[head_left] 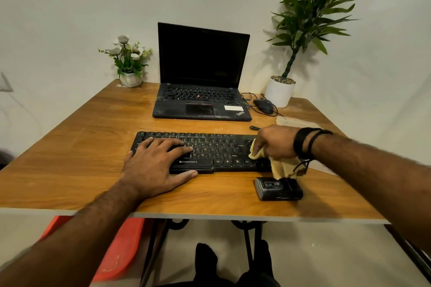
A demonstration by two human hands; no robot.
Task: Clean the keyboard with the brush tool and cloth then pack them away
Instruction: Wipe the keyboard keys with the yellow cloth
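Only the head view here, so starting with what's tricky to see: the right end of the keyboard (210,152) is sitting hidden under the right hand (275,143) and the yellow cloth (283,165), so no telling what that end looks like. There's a small dark thing (255,127) lying on the surface (70,158) just past the keyboard at about 1 o'clock, too small to make out. A pale flat item (293,121) beyond the right wrist is half cut off by the arm too.

The keyboard is black, looking dusty, with ZEBRONICS printed near its front edge, lying flat across the middle of the surface, in front of an open laptop (201,77) at 12 o'clock. A little black case (278,189) is sitting at roughly 5 o'clock from the keyboard, near the surface's front edge, with the cloth's loose end hanging down to it.

Left hand (158,161) is lying flat on the keyboard's left half, fingers (177,144) straight and spread, thumb running along the front edge. Right hand is coming in from 3 o'clock, fingers curled and bunching the cloth against the keys, black bands on the wrist.
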